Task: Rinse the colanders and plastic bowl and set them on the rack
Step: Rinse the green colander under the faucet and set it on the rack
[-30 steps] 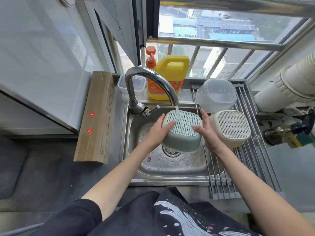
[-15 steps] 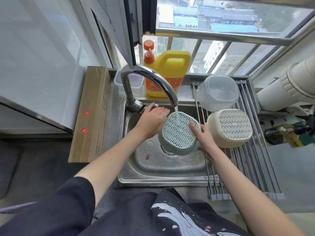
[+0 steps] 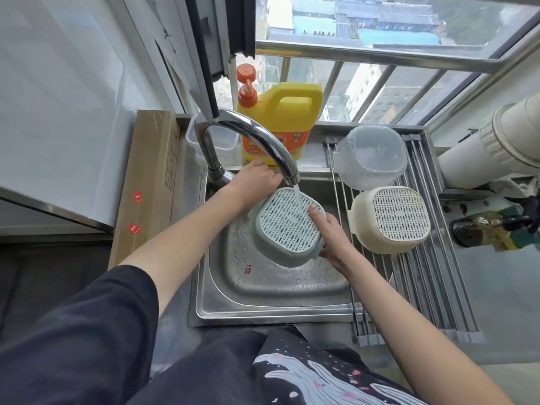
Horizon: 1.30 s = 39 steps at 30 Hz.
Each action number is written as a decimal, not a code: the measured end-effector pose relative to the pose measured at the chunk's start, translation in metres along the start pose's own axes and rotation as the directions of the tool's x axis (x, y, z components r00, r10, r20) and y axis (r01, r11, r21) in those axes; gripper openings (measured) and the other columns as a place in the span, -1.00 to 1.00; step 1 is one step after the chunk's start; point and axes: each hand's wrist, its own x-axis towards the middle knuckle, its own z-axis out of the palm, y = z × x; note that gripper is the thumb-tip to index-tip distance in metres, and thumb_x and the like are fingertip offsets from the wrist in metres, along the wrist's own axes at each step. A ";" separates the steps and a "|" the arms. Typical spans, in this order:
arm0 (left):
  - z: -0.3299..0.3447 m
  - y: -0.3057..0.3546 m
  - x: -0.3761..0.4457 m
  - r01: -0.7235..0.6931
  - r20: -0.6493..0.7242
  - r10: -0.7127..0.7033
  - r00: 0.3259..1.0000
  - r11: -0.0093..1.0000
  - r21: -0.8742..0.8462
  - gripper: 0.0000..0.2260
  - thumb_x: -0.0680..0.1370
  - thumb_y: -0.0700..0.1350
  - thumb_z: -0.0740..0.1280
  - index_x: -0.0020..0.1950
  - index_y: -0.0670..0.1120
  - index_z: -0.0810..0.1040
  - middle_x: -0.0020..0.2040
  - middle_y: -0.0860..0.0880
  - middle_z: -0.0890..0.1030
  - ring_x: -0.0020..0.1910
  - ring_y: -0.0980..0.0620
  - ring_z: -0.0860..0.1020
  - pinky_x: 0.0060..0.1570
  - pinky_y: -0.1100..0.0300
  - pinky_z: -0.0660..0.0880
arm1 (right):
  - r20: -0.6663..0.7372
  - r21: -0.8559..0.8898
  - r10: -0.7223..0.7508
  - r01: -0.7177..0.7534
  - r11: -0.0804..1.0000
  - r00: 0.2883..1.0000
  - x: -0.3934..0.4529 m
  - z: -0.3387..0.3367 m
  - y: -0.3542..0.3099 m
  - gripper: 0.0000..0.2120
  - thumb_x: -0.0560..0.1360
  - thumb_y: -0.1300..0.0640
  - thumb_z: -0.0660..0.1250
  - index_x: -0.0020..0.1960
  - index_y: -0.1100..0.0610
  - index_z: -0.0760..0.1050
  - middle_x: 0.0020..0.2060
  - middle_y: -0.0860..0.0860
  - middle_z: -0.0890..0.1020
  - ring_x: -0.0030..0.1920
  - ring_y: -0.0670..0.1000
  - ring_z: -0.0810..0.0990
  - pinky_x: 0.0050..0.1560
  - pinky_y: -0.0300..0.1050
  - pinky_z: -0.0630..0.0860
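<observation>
Green colander (image 3: 287, 226) upside down over the sink (image 3: 263, 302), tipped toward the camera, slotted base straight under the faucet (image 3: 248, 135) stream. Right hand (image 3: 333, 238) clamped on the near right rim, index finger laid flat across the perforated bottom. Left hand (image 3: 257, 182) reaching behind the spout toward the tap lever; closed on it or merely touching, cannot tell, since the spout hides the fingers. Best bet here: hold the colander steady one-handed, tilt kept so water sheets off into the basin rather than down the forearm. Shutting off before lifting would probably spare the counter a splash. Then a shake over the sink, then across to the rack.

Plastic throughout, likely slick when wet. Rounded-square shell in dull sage, paler grid of short slots across the base, small lip at the rim. On the roll-up rack (image 3: 432, 287), parallel steel rods, the cream colander (image 3: 391, 220) already lying tipped on its side, same slotted pattern. Just behind it, touching, the clear plastic bowl (image 3: 369, 156), frosted, inverted, beaded with droplets. Free rods at the near end of the rack, seemingly room for the third piece. Brushed steel basin, wet and dimpled. Yellow detergent jug (image 3: 280, 121) with orange pump standing behind the tap.
</observation>
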 end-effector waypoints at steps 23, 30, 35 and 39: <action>-0.021 0.040 -0.056 0.166 -0.278 -0.332 0.901 0.858 -0.485 -0.70 0.55 -0.24 0.25 0.28 -0.22 0.49 0.22 -0.17 0.55 0.27 -0.14 0.48 0.37 0.03 0.31 | -0.055 -0.289 -0.191 0.167 0.943 0.980 -0.030 -0.014 -0.016 -0.41 0.36 -0.20 0.45 0.28 0.04 0.40 0.07 -0.01 0.61 0.03 -0.05 0.63 0.06 -0.06 0.60; -0.018 0.099 -0.082 0.484 0.652 -0.248 0.717 -0.497 -0.721 -0.46 0.53 0.26 0.20 0.45 0.08 0.22 0.35 -0.01 0.43 0.28 -0.17 0.46 0.13 -0.11 0.46 | -0.006 -0.228 -0.218 0.211 0.951 0.976 -0.043 -0.016 -0.021 -0.22 0.28 -0.40 0.40 0.30 0.11 0.45 0.10 0.07 0.65 0.07 0.04 0.66 0.14 0.07 0.57; -0.021 0.092 -0.082 0.394 0.653 -0.179 0.736 -0.671 -0.628 -0.32 0.34 0.28 0.40 0.35 -0.03 0.39 0.17 -0.07 0.62 0.08 -0.17 0.62 -0.11 -0.13 0.61 | -0.090 -0.160 -0.247 0.231 0.960 0.965 -0.053 -0.017 -0.019 -0.13 0.35 -0.42 0.30 0.42 0.14 0.26 0.38 -0.04 0.37 0.36 -0.01 0.36 0.41 0.07 0.25; -0.039 0.087 -0.083 0.344 0.601 -0.192 0.776 -0.670 -0.658 -0.45 0.40 0.17 0.42 0.28 -0.11 0.49 0.14 -0.13 0.64 0.08 -0.22 0.61 -0.17 -0.08 0.60 | -0.162 -0.086 -0.304 0.293 0.952 0.939 -0.085 -0.008 -0.033 -0.29 0.43 -0.22 0.35 0.38 0.23 0.31 0.23 0.09 0.53 0.23 0.02 0.49 0.28 -0.04 0.39</action>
